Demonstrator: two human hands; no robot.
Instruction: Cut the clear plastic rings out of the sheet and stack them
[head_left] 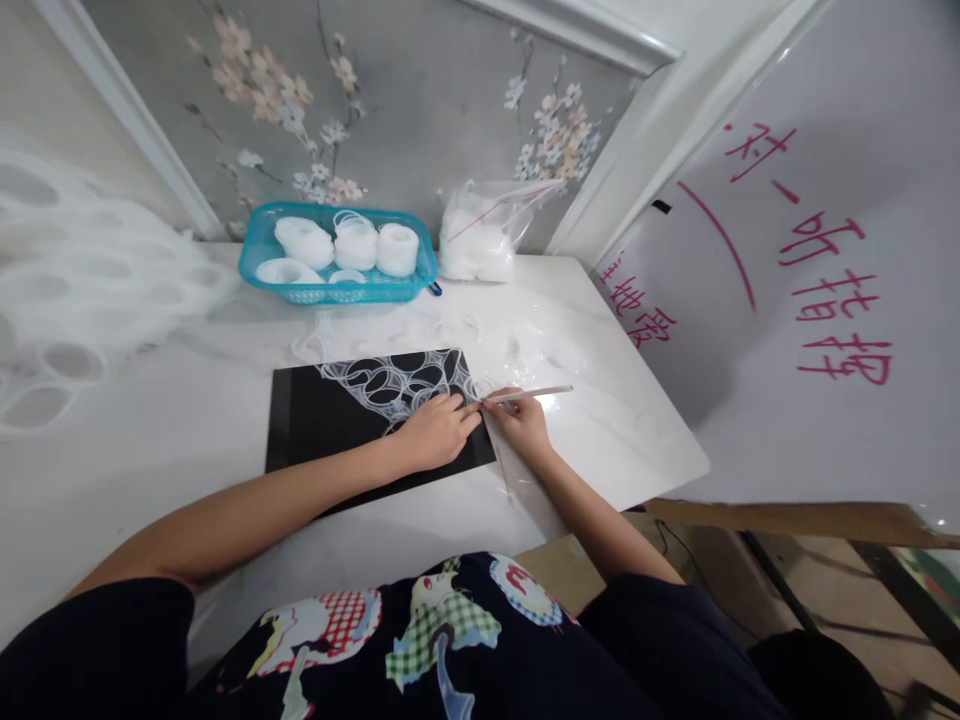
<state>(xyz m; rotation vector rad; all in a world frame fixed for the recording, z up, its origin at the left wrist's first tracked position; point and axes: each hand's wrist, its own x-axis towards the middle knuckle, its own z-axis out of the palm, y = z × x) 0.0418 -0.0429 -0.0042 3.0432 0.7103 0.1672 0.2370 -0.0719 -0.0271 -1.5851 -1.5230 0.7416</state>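
Pinching a stick [553, 390], right hand [523, 425] adjoins edge of black sheet [311, 425], table [622, 430] beyond; left hand [433, 434], grip unclear.

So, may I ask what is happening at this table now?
A person's left hand lies over a black sheet, partly covered by white netting. The right hand holds a thin stick near the sheet's right edge, close to the left fingers. Behind, a blue basket holds white rolls, beside a clear bag.
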